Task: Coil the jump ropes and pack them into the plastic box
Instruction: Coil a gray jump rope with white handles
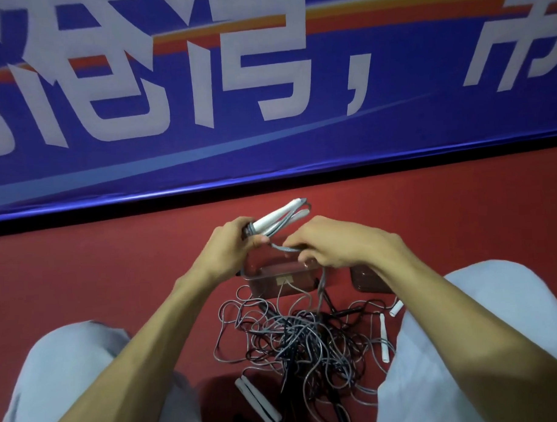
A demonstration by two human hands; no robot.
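My left hand (232, 244) grips a bundle of white jump-rope handles (277, 218) with grey cord folded alongside them, held above the clear plastic box (281, 277). My right hand (322, 241) pinches a strand of the same grey cord (286, 248) just right of the bundle; the cord trails down past the box into a tangled heap of grey and black ropes (302, 339) on the red floor between my knees. The box is partly hidden behind my hands.
A second clear plastic piece (368, 280), maybe the lid, lies right of the box. Loose white handles lie at the heap's right (384, 336) and lower left (257, 401). A blue banner wall (267, 100) stands behind. My knees flank the heap.
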